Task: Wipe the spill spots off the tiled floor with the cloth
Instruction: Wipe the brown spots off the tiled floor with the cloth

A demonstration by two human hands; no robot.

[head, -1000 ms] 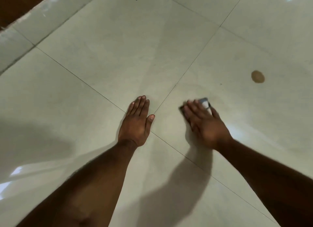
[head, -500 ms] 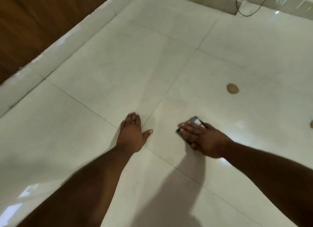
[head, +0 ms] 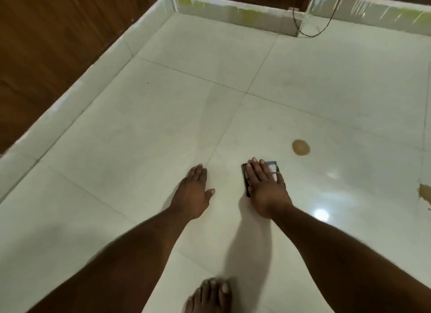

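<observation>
While my left hand (head: 192, 193) lies flat on the floor (head: 163, 126), fingers straight and close together, my right hand (head: 265, 186) presses the cloth (head: 272, 167) down under straight fingers, gripping nothing. I see the cloth just right of a grout line. A brown spot (head: 300, 147) lies near, beyond it and not touching; another spot (head: 425, 192) sits at the right edge.

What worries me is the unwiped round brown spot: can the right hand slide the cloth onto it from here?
Probably yes: the right hand lies flat on the cloth, and only bare tile separates it from the round brown spot just beyond.
</observation>
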